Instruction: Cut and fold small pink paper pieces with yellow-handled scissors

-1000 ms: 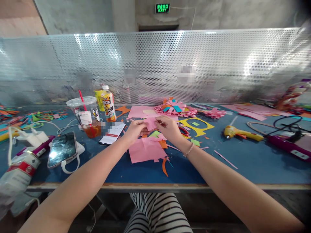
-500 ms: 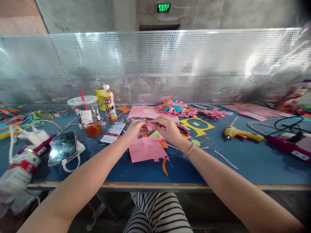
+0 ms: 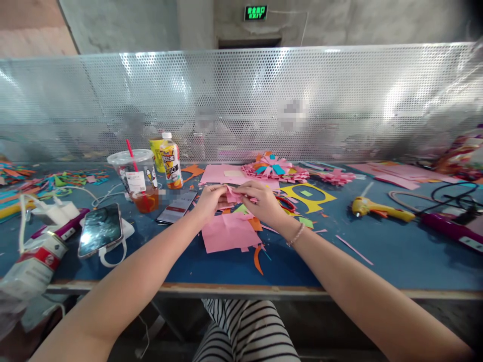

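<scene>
Between my hands, above the middle of the table, is a small folded piece of pink paper (image 3: 233,194). My left hand (image 3: 212,201) pinches its left side, and the fingers of my right hand (image 3: 260,200) are closed on its right side. Below them a larger sheet of pink paper (image 3: 230,233) lies on the blue table, with green and orange scraps partly under its far edge. Red-handled scissors (image 3: 286,203) lie just beyond my right wrist, partly hidden by it. Pink paper flowers (image 3: 271,168) with blue and orange strips stand behind my hands.
To the left are a phone (image 3: 101,229) on a charger, a second phone (image 3: 176,205), a plastic cup (image 3: 136,176) with a straw and a drink bottle (image 3: 171,162). A yellow glue gun (image 3: 381,208) lies at right, near a purple power strip (image 3: 445,226). A perforated metal screen (image 3: 241,100) rises behind.
My hands stay together on the small pink paper, with only slight finger movement. The screen of the phone near my left hand has dimmed. The whole view has shifted slightly.
</scene>
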A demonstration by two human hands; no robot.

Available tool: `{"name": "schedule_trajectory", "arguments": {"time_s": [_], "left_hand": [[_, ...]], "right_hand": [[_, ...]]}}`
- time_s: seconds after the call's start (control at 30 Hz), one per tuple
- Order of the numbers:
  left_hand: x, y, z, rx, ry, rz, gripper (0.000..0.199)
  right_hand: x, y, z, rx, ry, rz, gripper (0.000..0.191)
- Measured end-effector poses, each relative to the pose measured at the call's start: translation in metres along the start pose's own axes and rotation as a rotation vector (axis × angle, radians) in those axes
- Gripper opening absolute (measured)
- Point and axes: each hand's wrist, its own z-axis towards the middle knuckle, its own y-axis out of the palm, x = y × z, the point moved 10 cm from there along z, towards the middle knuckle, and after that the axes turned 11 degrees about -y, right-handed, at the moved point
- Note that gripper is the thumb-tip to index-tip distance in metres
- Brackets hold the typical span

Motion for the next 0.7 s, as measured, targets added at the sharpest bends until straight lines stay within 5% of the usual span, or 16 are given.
{"name": "schedule_trajectory", "arguments": {"time_s": [0.17, 0.3, 0.43, 0.57, 0.7], "left_hand": [[-0.001, -0.002, 0.001, 0.024, 0.012, 0.058, 0.007], [0.011, 0.002, -0.001, 0.065, 0.16, 0.467, 0.016], [0.03, -0.009, -0.012, 0.348, 0.36, 0.96, 0.026], [0.028, -0.036, -0.008, 0.562, 0.245, 1.283, 0.047], [0.021, -0.057, 0.007, 0.567, 0.147, 1.393, 0.054]], "right_hand": [[0.009, -0.005, 0.0, 0.041, 0.126, -0.007, 0.017], [0.031, -0.01, -0.006, 0.07, 0.3, -0.051, 0.014], [0.041, -0.009, -0.009, 0.045, 0.341, -0.078, 0.019], [0.041, -0.002, -0.009, -0.012, 0.349, -0.06, 0.021], [0.042, 0.002, -0.011, -0.02, 0.386, -0.005, 0.022]]}}
